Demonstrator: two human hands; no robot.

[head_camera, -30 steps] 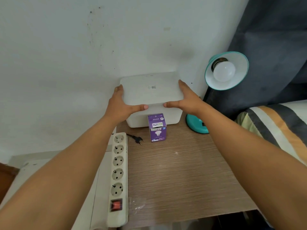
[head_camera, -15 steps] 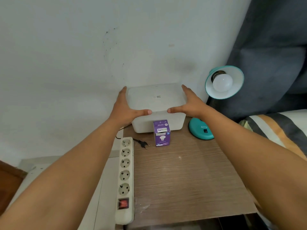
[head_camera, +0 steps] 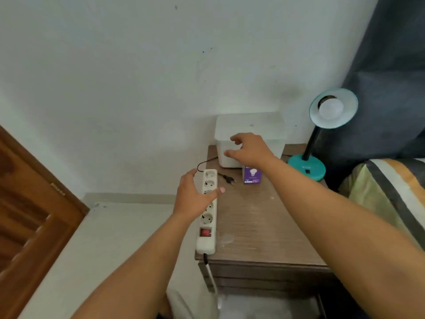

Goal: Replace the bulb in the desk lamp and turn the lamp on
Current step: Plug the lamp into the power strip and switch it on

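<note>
Teal desk lamp (head_camera: 308, 165) upright, white bulb (head_camera: 331, 108) fitted.

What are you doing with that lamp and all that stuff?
A person is getting ready to change the bulb in the teal desk lamp. Both hands are empty: the left hand hovers over the power strip, the right hand is in front of the white box. The lamp's plug lies unplugged beside the purple bulb box.

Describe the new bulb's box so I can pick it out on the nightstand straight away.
Start at the wooden nightstand against the wall. Near its back stands a white bin, with the teal desk lamp to its right. The bulb box stands upright just in front of the bin: the only purple thing there, with a bulb picture on its face.
</note>
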